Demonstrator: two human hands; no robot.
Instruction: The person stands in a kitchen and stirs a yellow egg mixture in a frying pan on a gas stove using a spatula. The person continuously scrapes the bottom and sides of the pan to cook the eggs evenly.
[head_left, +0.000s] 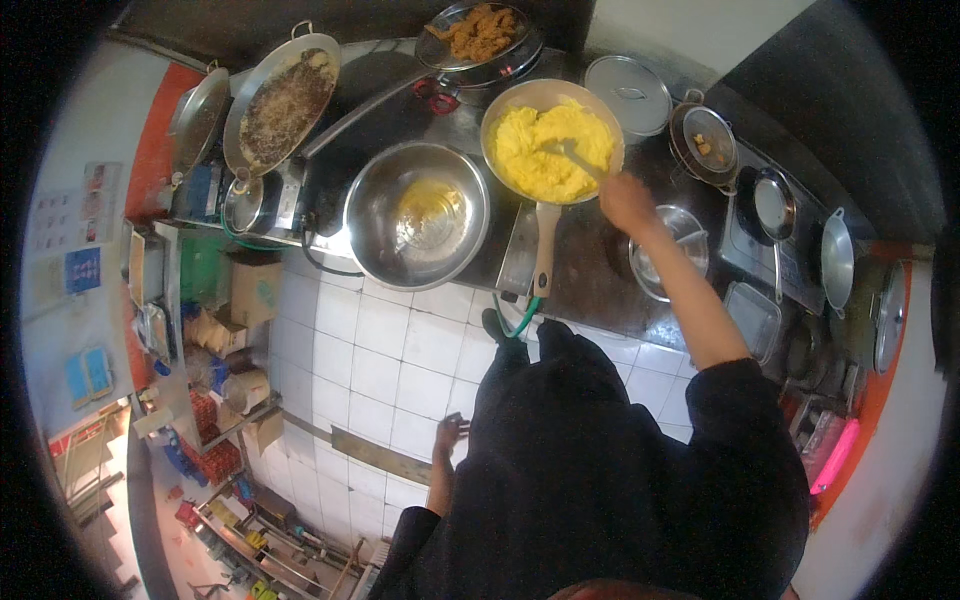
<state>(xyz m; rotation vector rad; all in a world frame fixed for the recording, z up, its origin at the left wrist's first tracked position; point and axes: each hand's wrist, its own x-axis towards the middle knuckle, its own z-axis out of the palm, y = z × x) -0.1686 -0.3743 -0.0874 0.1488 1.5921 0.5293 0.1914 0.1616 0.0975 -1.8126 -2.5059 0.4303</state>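
Observation:
My right hand (628, 204) grips a spatula (582, 159), whose blade is in a soft mass of yellow scrambled egg (551, 142). The egg fills much of a pan (493, 174) with a light interior; its beige handle (546, 247) points towards me, untouched. My left hand (451, 432) hangs low by my side above the floor, holding nothing, its fingers a little apart. Left of the pan stands a wide steel bowl (361, 202) with yellow residue (429, 206) at its bottom.
Fried food (480, 34) rests in a strainer (437, 54) behind the pan. A wok (281, 112) of dark oil stands at left. To the right are a lidded pot (628, 90), a clear bowl (670, 259) and a small frying pan (772, 201). A green hose (519, 321) hangs at the counter's front.

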